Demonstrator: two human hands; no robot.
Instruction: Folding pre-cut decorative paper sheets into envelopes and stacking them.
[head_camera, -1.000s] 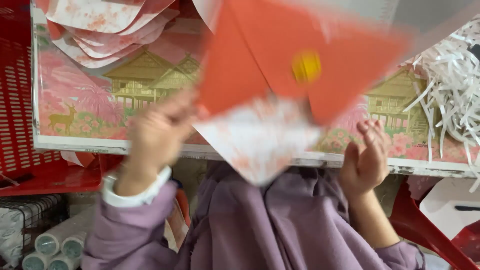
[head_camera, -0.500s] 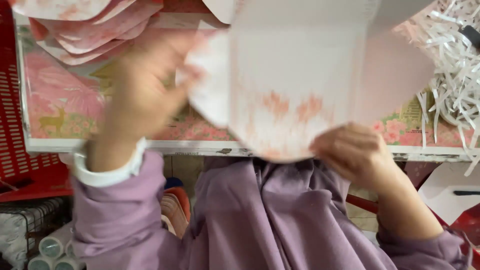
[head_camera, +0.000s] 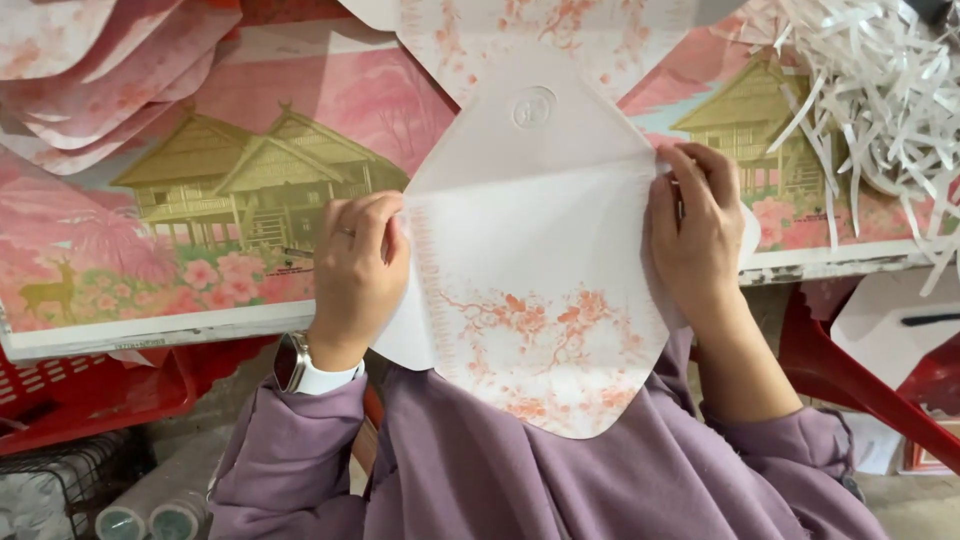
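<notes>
Both hands — left hand (head_camera: 358, 262), right hand (head_camera: 697, 232) — press flat the side flaps of the white blossom-printed die-cut paper envelope blank (head_camera: 540, 300) at the printed board's (head_camera: 200, 320) front edge; even pressure should keep creases straight.

Single head-worn view, looking steeply down, close over the printed board (head_camera: 200, 200), lap below

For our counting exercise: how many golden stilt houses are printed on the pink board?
2. One golden house sits left of the left hand; the other is above the right hand. The paper sheet may hide more.
</notes>
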